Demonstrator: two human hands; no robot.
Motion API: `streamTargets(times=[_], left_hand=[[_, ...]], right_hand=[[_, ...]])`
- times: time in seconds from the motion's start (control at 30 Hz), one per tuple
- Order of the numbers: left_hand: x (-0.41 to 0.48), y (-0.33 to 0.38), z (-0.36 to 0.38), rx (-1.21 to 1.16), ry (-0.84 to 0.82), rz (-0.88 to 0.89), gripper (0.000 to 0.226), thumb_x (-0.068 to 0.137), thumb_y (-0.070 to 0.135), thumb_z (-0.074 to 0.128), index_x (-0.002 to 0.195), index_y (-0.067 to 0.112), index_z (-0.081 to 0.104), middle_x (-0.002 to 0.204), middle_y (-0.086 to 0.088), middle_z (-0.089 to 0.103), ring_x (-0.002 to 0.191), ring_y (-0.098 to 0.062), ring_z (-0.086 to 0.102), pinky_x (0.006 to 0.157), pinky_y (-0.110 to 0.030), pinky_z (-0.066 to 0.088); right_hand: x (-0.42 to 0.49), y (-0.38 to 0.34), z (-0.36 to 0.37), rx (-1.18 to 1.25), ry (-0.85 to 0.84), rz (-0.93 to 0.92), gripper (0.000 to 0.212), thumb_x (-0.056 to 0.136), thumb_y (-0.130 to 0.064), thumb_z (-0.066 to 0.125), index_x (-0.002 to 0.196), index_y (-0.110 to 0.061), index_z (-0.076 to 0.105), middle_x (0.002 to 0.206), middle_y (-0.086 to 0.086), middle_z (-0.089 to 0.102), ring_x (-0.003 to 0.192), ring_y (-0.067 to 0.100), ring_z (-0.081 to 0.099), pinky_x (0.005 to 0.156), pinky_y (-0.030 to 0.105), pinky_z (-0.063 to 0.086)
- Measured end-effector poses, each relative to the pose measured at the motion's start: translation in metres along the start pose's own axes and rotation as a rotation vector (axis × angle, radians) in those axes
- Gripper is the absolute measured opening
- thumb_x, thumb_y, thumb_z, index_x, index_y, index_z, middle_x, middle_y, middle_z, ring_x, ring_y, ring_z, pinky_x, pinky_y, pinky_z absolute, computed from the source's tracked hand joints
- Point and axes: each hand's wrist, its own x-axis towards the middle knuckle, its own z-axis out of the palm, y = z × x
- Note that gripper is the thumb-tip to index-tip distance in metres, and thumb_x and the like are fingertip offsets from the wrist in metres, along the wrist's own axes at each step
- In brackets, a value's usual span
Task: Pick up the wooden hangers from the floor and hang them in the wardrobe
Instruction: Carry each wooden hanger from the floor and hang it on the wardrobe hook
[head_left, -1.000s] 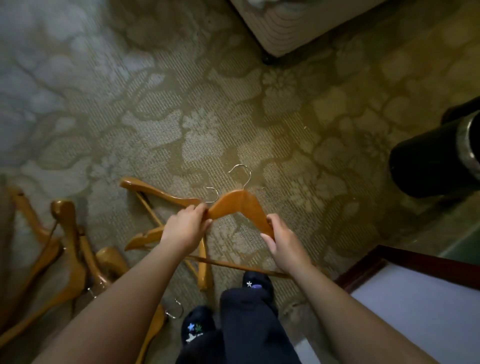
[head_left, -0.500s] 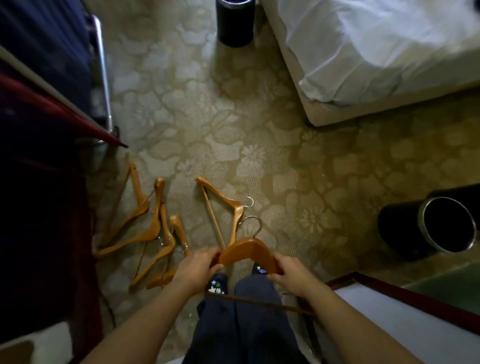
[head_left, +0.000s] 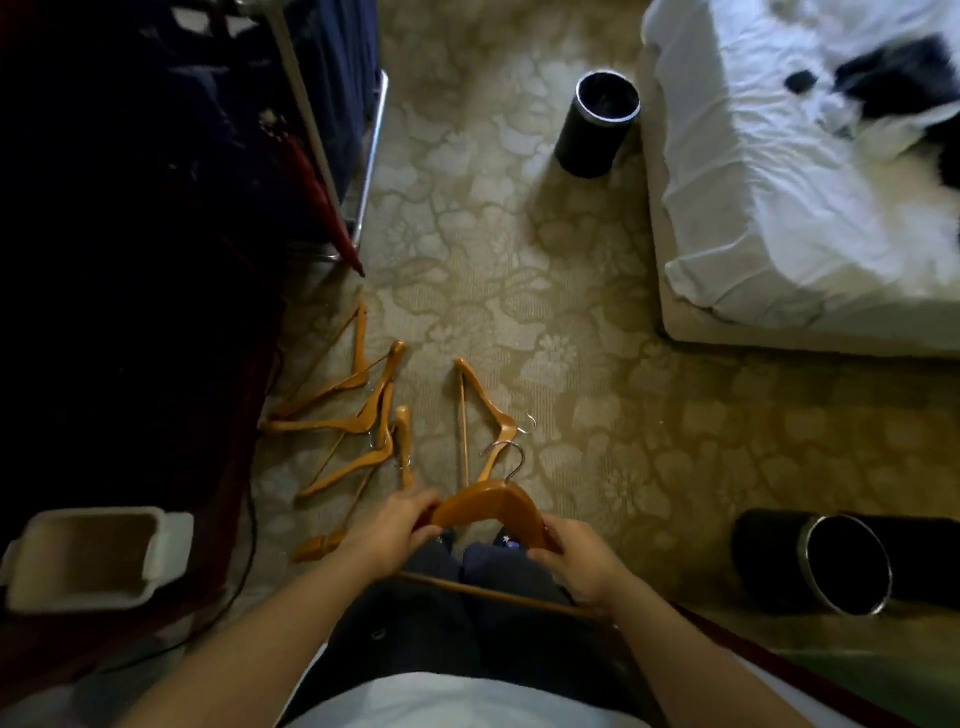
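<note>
While our fingers (head_left: 421, 506) curl tight round each end of a hanger (head_left: 488, 504), left hand (head_left: 397, 530) and right hand (head_left: 576, 561) hold it level above our legs; both bins (head_left: 597, 124) look empty inside.

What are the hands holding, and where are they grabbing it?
A wooden hanger. The left hand grips its left shoulder end and the right hand grips its right shoulder end; the metal hook points away, untouched.
</note>
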Motion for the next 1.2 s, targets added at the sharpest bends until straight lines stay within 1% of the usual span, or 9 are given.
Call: streamTargets(times=[0.17,0.47,0.57,0.67,0.77,0.87,1.0,1.1,1.2], left_hand=[[-0.040,-0.007,0.017,-0.170,0.088,-0.118,0.026,0.089,0.029,0.056,0.113,0.036,0.049,0.114,0.012,0.051,0.103,-0.006,0.052,0.094,-0.033,0.047],[-0.098,0.021,0.076,-0.500,0.390,-0.420,0.014,0.090,0.030,0.057,0.094,0.039,0.047,0.097,0.011,0.056,0.093,-0.010,0.055,0.081,-0.026,0.046],[-0.111,0.040,0.100,-0.601,0.518,-0.512,0.013,0.089,0.029,0.058,0.094,0.036,0.048,0.098,0.008,0.056,0.093,-0.011,0.055,0.080,-0.026,0.044],[-0.125,0.055,0.130,-0.653,0.623,-0.615,0.013,0.088,0.030,0.060,0.094,0.035,0.049,0.106,0.007,0.058,0.095,-0.011,0.055,0.085,-0.029,0.046],[-0.140,0.068,0.156,-0.687,0.687,-0.707,0.014,0.088,0.031,0.059,0.100,0.029,0.053,0.106,0.004,0.058,0.096,-0.013,0.055,0.087,-0.032,0.047],[-0.159,0.080,0.181,-0.747,0.750,-0.802,0.018,0.089,0.030,0.059,0.106,0.028,0.055,0.108,0.004,0.058,0.100,-0.014,0.056,0.088,-0.029,0.046],[-0.187,0.094,0.227,-0.848,0.815,-0.891,0.022,0.088,0.030,0.060,0.109,0.029,0.055,0.107,0.007,0.057,0.097,-0.010,0.053,0.089,-0.027,0.047],[-0.213,0.098,0.255,-0.921,0.882,-0.954,0.019,0.089,0.030,0.059,0.107,0.030,0.055,0.102,0.008,0.055,0.093,-0.010,0.053,0.086,-0.026,0.047],[-0.246,0.100,0.285,-1.006,0.990,-1.057,0.016,0.090,0.031,0.058,0.105,0.030,0.055,0.101,0.009,0.055,0.092,-0.009,0.054,0.086,-0.025,0.048]], right_hand=[[-0.002,-0.020,-0.006,-0.183,-0.039,-0.124,0.021,0.088,-0.024,0.061,0.108,-0.031,0.057,0.102,-0.012,0.062,0.098,0.005,0.058,0.095,0.030,0.045],[0.029,-0.049,-0.024,-0.572,-0.303,-0.340,0.022,0.088,-0.027,0.059,0.110,-0.028,0.057,0.096,-0.013,0.054,0.091,0.006,0.051,0.086,0.021,0.038],[0.031,-0.056,-0.023,-0.652,-0.371,-0.404,0.018,0.088,-0.026,0.060,0.102,-0.035,0.054,0.092,-0.015,0.054,0.092,0.006,0.053,0.092,0.025,0.043],[0.028,-0.058,-0.013,-0.800,-0.425,-0.466,0.018,0.087,-0.028,0.061,0.105,-0.029,0.060,0.094,-0.010,0.059,0.089,0.008,0.057,0.088,0.024,0.046],[0.019,-0.058,0.003,-0.892,-0.475,-0.513,0.024,0.088,-0.030,0.060,0.112,-0.026,0.058,0.105,-0.006,0.062,0.095,0.007,0.056,0.090,0.023,0.046],[0.004,-0.062,0.022,-0.998,-0.550,-0.546,0.024,0.090,-0.032,0.058,0.113,-0.024,0.058,0.101,-0.006,0.058,0.091,0.006,0.052,0.080,0.016,0.041],[-0.017,-0.074,0.057,-1.145,-0.702,-0.544,0.021,0.090,-0.031,0.058,0.110,-0.023,0.059,0.107,-0.003,0.060,0.100,0.011,0.056,0.092,0.024,0.043],[-0.036,-0.089,0.095,-1.226,-0.769,-0.584,0.007,0.089,-0.030,0.059,0.091,-0.035,0.055,0.095,-0.009,0.058,0.092,0.010,0.056,0.085,0.023,0.041],[-0.064,-0.103,0.145,-1.367,-0.790,-0.697,0.015,0.089,-0.026,0.059,0.083,-0.036,0.049,0.091,-0.007,0.055,0.087,0.010,0.051,0.080,0.024,0.039]])
